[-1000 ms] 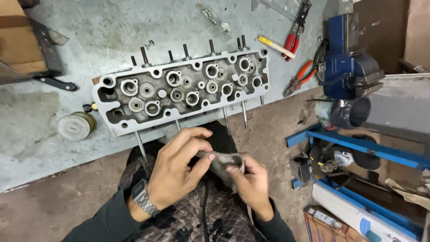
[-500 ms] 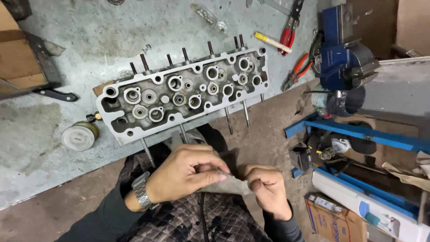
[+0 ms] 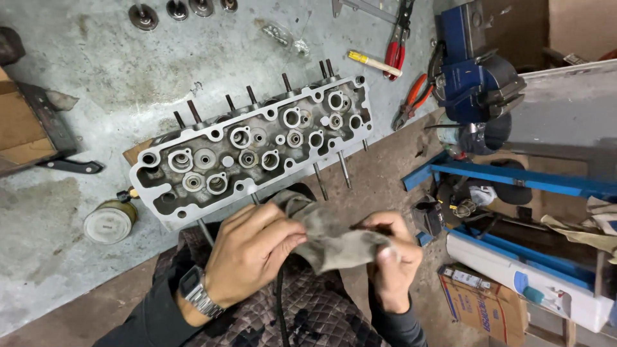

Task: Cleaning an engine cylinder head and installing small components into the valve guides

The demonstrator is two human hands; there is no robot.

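A dirty grey rag (image 3: 334,241) is stretched between both my hands, just below the workbench edge. My left hand (image 3: 250,250), with a wristwatch, pinches the rag's left end. My right hand (image 3: 393,257) is closed around its right end; whatever the rag wraps there is hidden. Right above the hands, an aluminium cylinder head (image 3: 257,151) with round valve seats and protruding studs lies on the grey workbench (image 3: 96,77).
A round tin (image 3: 109,222) sits left of the head. Loose valves (image 3: 144,14) lie at the top. Red pliers (image 3: 395,48), orange pliers (image 3: 414,96) and a yellow-handled tool (image 3: 373,63) lie near a blue vise (image 3: 479,71). A cardboard box (image 3: 482,305) stands on the floor.
The rag has been drawn out wider between my hands, and my right hand has moved right. The camera view has shifted, so the cylinder head sits closer.
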